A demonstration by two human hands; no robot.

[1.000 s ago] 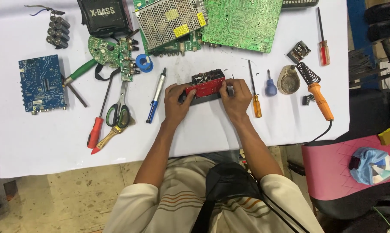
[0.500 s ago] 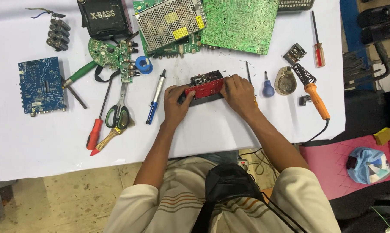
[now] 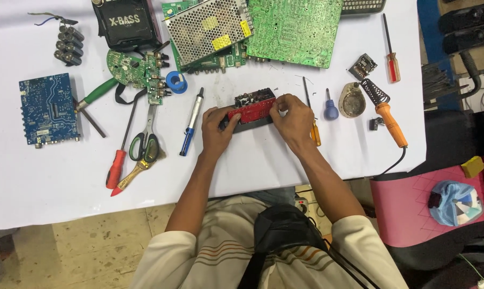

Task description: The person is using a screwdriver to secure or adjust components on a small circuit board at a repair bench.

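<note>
2 hands meet on a small red circuit board (image 3: 251,111) with a black base, lying at the middle of the white table (image 3: 49,187). At the far left of the frame sits a blue circuit board (image 3: 48,109), with a cluster of grey capacitors (image 3: 68,45) above it. Rightward lie a red-handled screwdriver (image 3: 116,167), scissors (image 3: 145,143) and a blue-tipped desoldering pump (image 3: 191,123). The left hand (image 3: 216,128) grips the red board's left end, fingers curled around it. The right hand (image 3: 291,119) pinches the board's right end from above. Just right of that hand lie an orange-handled screwdriver (image 3: 312,120) and a short blue screwdriver (image 3: 330,107). Farther right rests an orange-handled soldering iron (image 3: 386,115). A large green circuit board (image 3: 295,29) spans the upper middle of the frame.
</note>
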